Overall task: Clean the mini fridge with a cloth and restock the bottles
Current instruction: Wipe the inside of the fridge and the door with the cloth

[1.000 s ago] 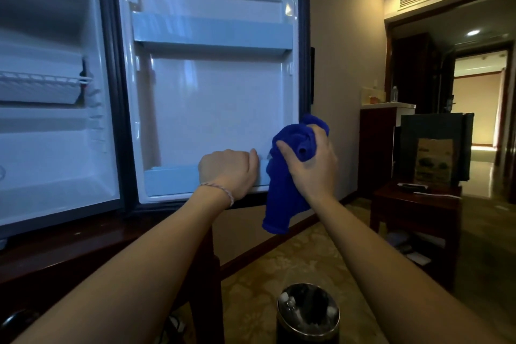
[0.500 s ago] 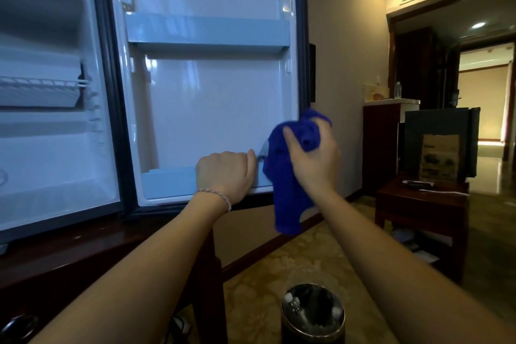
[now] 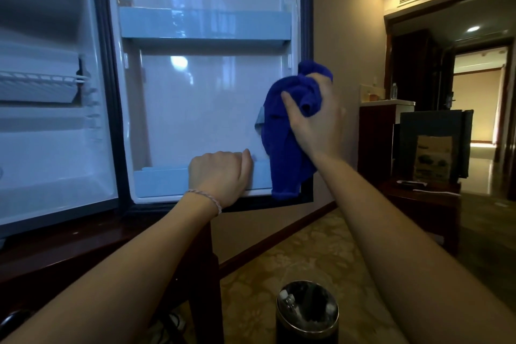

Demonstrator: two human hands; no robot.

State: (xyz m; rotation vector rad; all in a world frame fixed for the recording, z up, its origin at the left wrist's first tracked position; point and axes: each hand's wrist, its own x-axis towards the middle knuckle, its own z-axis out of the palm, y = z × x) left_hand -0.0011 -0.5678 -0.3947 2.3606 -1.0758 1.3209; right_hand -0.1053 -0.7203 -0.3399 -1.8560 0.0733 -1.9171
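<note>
The mini fridge stands open on a dark wooden cabinet, its white inside bare apart from a wire shelf. Its door is swung wide and faces me, with both door shelves bare. My left hand grips the rail of the lower door shelf. My right hand holds a bunched blue cloth against the door's right inner edge, and the cloth's tail hangs down to the door's bottom corner. No bottles show near the fridge.
A round metal bin stands on the patterned carpet just below my arms. To the right are a low dark table with a black stand and a card on it, a dark cabinet, and an open doorway behind.
My right hand has carried the cloth upward along the door's right edge. My left hand keeps its grip on the lower door shelf.
</note>
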